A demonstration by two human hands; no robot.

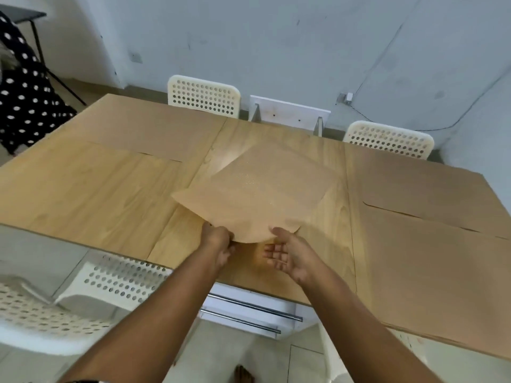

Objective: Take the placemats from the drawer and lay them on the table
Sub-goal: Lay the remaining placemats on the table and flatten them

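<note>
Left hand point(218, 239) pinches the near edge of a tan placemat point(257, 189), lifted and curling over the middle of the wooden surface point(91, 194). Right hand point(287, 255) is spread open, palm up, just beneath that edge. More placemats point(431, 261) lie flat at right and far left.

Wooden table point(96, 194): tan placemats lay flat at far left point(143, 134), far right point(414, 186) and near right point(431, 275); fourth placemat point(257, 194) partly lifted at centre.

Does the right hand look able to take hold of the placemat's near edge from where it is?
Probably yes: the right hand is open, palm up, right beside the placemat edge, with nothing between them.
</note>
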